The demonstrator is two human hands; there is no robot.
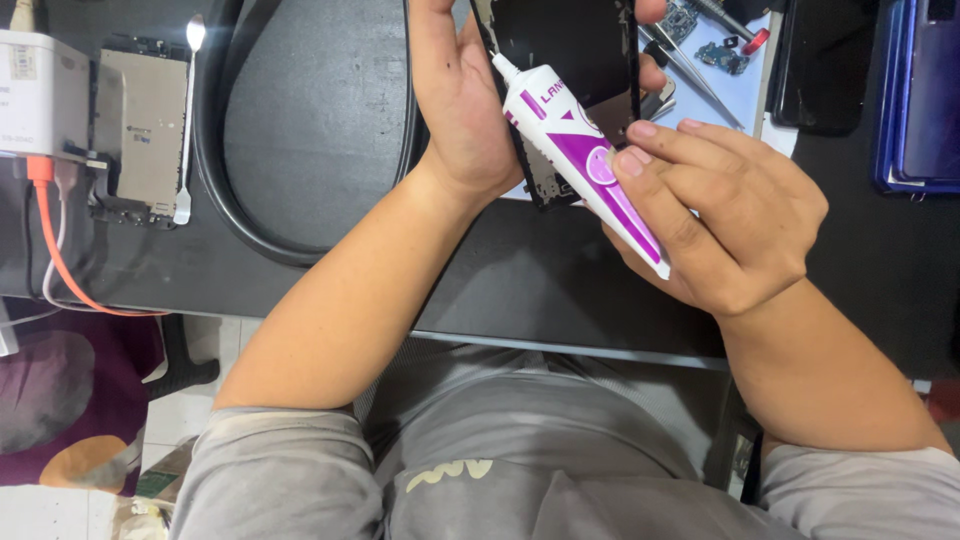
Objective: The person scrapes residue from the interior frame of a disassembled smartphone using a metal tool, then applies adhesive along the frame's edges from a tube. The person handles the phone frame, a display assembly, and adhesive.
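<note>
1. The left hand (455, 100) cradles a dark phone panel (570, 60) from below, palm up; its fingers wrap around the far edge, and one fingertip shows at the panel's right side.
2. The right hand (720, 215) grips a white and purple glue tube (585, 165). Its fingers are curled and pressed against the tube's body, squeezing it near the lower half.
3. The tube lies slanted across the panel's lower left edge, with its thin nozzle (503, 67) touching or just above that edge beside the left palm. I cannot tell whether glue is coming out.
4. Both hands hold these things above the black tabletop (540, 280), near its front edge.
5. Risk, as I judge it: too hard a squeeze could push out a blob that spreads onto the panel's face or the left palm, since the nozzle sits so close to the skin.
6. The panel rests only on one hand, so a tilt could let it slide off.
7. Further off lie tweezers (690, 70) on a pale mat (735, 95), another phone part (140, 125) with a thin metal pry tool (187, 120) at far left, and a white charger (40, 90).
</note>
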